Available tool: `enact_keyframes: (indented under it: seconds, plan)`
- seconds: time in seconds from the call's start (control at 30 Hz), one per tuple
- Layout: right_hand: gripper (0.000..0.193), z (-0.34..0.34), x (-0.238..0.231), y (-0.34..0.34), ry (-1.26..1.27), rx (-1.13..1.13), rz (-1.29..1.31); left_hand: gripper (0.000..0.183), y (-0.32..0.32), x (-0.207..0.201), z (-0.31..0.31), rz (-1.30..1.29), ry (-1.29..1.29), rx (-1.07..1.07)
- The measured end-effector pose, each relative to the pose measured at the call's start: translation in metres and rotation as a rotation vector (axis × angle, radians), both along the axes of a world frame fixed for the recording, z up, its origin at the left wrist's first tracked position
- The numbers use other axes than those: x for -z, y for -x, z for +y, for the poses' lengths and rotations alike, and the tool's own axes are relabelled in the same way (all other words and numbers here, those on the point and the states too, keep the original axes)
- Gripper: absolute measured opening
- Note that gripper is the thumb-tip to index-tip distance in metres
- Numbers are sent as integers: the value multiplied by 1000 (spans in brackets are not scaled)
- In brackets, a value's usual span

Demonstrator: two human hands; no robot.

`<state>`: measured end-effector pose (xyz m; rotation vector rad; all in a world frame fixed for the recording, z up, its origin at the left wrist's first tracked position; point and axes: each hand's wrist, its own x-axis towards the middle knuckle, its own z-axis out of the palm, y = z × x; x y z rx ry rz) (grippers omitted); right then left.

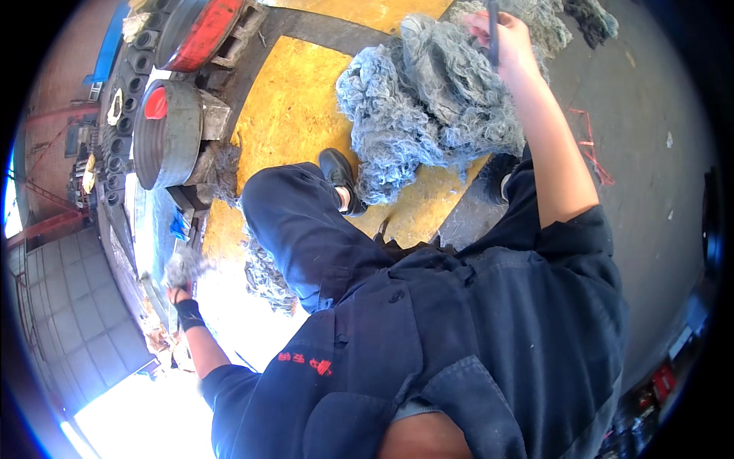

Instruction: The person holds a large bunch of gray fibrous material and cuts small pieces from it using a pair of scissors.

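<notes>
A big heap of matted blue-grey fibre [436, 99] lies in front of my feet on the yellow-painted floor. My right hand [511, 42] is over its far right part, fingers closed around a dark rod-shaped thing [494, 34] that runs up out of the picture. Out to the left, my left hand [180, 291] has a dark band at the wrist. A blurred clump of grey fibre [183, 268] sits in it and hides most of its fingers.
Two drum-like metal rings, one with a red side [202, 38] and one grey [170, 134], stand on blocks at the left. Behind them run rows of dark ring-shaped parts [136, 61]. Red strapping [592, 149] lies on the grey floor at the right. Glare washes out the lower left.
</notes>
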<state>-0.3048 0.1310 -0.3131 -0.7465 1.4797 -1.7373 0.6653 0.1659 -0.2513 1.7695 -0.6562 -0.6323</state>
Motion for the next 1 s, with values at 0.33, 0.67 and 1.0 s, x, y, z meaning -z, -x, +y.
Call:
enact_keyframes:
  seconds: [0.33, 0.67, 1.0]
  plan:
    - [13, -5, 3, 18, 89, 225, -375, 38, 126, 43, -84, -299, -433, 328]
    - [11, -1, -16, 7, -141, 211, -434, 35, 573, 197, -208, -524, -437, 1483]
    - [24, 12, -17, -3, -285, 147, -305, 98, 688, 309, -89, -1061, -160, 1242]
